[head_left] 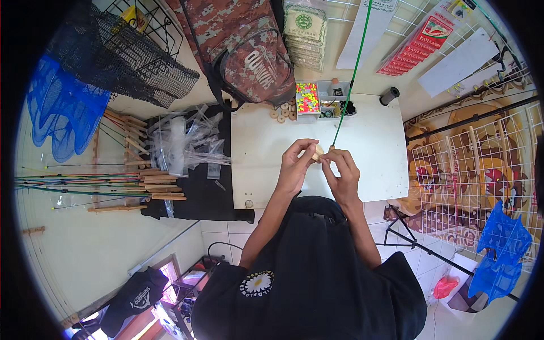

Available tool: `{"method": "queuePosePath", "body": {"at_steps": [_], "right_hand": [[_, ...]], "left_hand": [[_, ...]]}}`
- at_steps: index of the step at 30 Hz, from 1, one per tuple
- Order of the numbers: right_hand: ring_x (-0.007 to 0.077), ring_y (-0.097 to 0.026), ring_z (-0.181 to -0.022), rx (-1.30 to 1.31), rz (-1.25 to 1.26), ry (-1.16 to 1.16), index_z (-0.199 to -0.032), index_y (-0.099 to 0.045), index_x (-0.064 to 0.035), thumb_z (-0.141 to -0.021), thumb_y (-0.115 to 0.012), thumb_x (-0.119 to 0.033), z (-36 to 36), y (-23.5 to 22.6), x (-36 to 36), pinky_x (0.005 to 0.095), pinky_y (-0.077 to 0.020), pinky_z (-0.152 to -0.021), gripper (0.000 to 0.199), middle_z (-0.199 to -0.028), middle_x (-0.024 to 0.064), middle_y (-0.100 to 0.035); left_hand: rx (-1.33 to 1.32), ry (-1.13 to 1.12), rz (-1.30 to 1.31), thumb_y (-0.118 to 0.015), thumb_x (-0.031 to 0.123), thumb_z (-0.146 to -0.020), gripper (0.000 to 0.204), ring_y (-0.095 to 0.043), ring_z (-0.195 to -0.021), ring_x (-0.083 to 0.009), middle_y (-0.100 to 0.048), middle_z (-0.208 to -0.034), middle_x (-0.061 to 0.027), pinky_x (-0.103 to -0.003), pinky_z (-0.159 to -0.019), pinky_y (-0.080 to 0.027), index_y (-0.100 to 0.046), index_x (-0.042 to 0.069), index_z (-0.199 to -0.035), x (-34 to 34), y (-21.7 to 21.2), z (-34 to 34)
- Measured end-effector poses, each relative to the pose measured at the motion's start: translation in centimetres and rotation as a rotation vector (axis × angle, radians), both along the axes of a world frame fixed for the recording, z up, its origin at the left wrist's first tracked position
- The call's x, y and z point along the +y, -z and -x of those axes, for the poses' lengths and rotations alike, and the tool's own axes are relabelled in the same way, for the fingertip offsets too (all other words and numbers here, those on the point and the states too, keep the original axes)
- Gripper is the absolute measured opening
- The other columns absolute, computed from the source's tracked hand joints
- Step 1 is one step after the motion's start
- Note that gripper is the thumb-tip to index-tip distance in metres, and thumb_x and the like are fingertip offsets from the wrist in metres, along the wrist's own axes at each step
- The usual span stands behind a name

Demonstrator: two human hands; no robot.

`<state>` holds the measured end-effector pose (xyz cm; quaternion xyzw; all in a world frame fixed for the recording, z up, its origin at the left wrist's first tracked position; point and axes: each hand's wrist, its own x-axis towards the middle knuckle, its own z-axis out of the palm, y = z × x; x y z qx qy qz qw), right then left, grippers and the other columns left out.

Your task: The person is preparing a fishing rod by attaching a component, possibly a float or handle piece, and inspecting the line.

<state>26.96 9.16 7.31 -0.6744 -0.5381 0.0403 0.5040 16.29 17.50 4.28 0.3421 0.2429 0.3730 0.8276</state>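
Against a wall hung with packets [305, 34] and a camouflage backpack [249, 56], a white desk [258, 164] faces the seated person. Along its far edge lie wooden rings [281, 118], a box of bright little bits [307, 97] and a black cylinder [389, 96]. Plastic bags [180, 139] and wooden-handled sticks [161, 185] cover a dark cloth on the left.

Over the desk, near its front, a small pale piece [318, 152] sits between the fingertips of both hands. Just beside it, the foot of a green rod [360, 48] reaches the right hand [344, 174], the rest slanting up past the box.

With such a tiny piece and only fingertip contact, it could slip and drop if the pinch loosens. Such a long rod could also sway or knock the box if its foot is twisted sharply.

As for the grip, the left hand [297, 165] pinches the small pale piece between thumb and forefinger, with almost no gap beyond the piece itself. On the right, thumb and forefinger come close together at its edge; whether they grasp the piece, the rod or merely touch, I cannot tell.
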Motion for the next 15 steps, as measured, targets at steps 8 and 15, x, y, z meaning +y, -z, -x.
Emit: {"method": "queuePosePath", "body": {"at_steps": [8,15], "right_hand": [[0.0253,-0.062,-0.078,0.059,0.056,0.012,-0.091,-0.065,-0.0025,-0.078,-0.07,0.0,0.16,-0.31,-0.13,0.0345,-0.05,-0.07,0.015,-0.088,0.0104,-0.062],[0.0218,-0.061,-0.07,0.098,0.065,0.068,-0.09,-0.065,-0.0027,-0.078,-0.072,-0.001,0.42,-0.29,-0.07,0.0319,-0.0473,-0.062,0.014,-0.083,0.009,-0.064]], "left_hand": [[0.046,0.098,-0.066,-0.057,0.01,-0.095,0.034,-0.056,-0.1,-0.0121,-0.058,-0.114,-0.0084,-0.029,-0.088,-0.047,-0.053,-0.003,-0.126,-0.1,-0.57,0.12],[0.054,0.091,-0.112,-0.059,0.007,-0.093,0.036,-0.056,-0.099,-0.0116,-0.059,-0.116,-0.0089,-0.029,-0.091,-0.045,-0.053,-0.003,-0.127,-0.3,-0.67,-0.09]]}}
